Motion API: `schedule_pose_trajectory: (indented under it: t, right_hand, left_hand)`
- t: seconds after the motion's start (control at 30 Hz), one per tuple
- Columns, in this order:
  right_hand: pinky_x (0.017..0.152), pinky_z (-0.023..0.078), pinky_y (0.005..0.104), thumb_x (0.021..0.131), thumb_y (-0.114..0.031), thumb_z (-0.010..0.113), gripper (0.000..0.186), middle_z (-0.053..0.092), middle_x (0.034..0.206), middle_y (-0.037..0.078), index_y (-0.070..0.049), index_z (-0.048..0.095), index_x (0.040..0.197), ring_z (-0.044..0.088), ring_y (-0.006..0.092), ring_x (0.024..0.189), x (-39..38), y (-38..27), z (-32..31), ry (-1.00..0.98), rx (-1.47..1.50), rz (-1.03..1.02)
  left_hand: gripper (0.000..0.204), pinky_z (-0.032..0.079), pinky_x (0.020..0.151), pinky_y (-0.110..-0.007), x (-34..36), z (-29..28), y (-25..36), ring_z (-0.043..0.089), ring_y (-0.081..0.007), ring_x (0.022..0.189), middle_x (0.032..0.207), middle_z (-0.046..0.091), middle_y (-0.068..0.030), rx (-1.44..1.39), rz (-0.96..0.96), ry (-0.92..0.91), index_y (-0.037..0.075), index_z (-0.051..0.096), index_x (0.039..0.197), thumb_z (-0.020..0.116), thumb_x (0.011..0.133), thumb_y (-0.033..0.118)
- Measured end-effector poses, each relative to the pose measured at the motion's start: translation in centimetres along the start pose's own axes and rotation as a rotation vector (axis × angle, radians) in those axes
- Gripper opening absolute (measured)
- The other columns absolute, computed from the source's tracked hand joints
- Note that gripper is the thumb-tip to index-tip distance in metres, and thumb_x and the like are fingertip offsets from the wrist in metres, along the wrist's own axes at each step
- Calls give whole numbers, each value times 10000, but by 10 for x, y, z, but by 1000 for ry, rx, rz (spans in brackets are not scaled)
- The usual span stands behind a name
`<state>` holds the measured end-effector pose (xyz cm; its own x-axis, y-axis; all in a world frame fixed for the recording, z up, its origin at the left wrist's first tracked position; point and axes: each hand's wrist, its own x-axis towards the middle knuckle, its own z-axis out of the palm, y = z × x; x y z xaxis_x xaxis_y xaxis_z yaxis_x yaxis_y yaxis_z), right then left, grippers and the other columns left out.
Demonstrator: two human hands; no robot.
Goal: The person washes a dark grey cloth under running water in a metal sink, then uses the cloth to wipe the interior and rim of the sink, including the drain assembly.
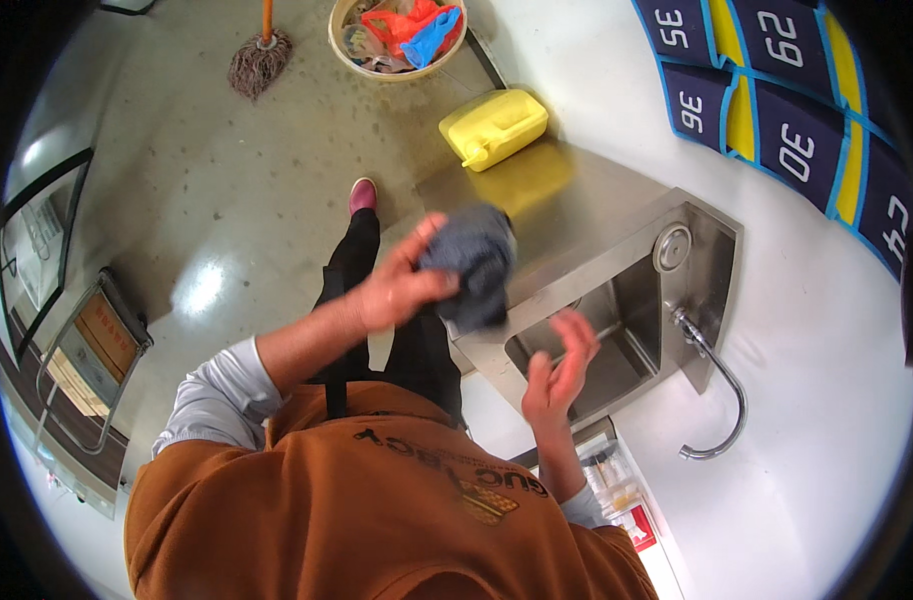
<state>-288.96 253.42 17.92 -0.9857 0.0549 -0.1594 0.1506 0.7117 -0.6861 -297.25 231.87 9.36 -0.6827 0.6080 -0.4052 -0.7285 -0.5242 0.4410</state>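
Observation:
A crumpled dark grey cloth (pixel 474 265) is gripped in my left hand (pixel 402 285), with the thumb over its near side and the fingers along its far edge. The cloth is up in front of my body, by the edge of a stainless steel sink unit, and looks slightly blurred. My right hand (pixel 562 372) holds nothing; its fingers are apart, above the near corner of the sink basin (pixel 632 365). A curved metal tap (pixel 732 390) stands at the basin's right side. On the steel drainboard (pixel 557 205) a yellow plastic jug (pixel 497 125) lies at the far end.
Beyond the jug, a round tub (pixel 335 35) holds red and blue plastic bags. A mop (pixel 262 65) rests on the floor to its left. Navy and yellow wall pockets (pixel 757 100) hang at the right. A trolley with boxes (pixel 107 345) stands at far left.

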Motion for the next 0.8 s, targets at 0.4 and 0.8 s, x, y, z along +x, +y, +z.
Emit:
schedule_pose_trajectory:
  t: [0.4, 0.8]
  right_hand:
    - [1040, 130, 568, 869, -278, 502, 267, 480, 1272, 106, -109, 633, 1029, 223, 396, 1272, 24, 48, 74, 167, -463, 45]
    - [1056, 150, 522, 752, -143, 539, 164, 526, 1180, 138, -95, 657, 855, 209, 404, 1271, 27, 50, 72, 175, -451, 55]
  left_hand:
    - [452, 220, 1092, -365, 204, -4, -139, 330, -327, 1297, 1319, 387, -262, 902, 220, -305, -67, 424, 1207, 514, 940, 286]
    - [320, 428, 820, -413, 220, -84, -197, 541, -370, 955, 987, 557, -221, 1041, -112, 119, 25, 491, 1063, 523, 913, 306]
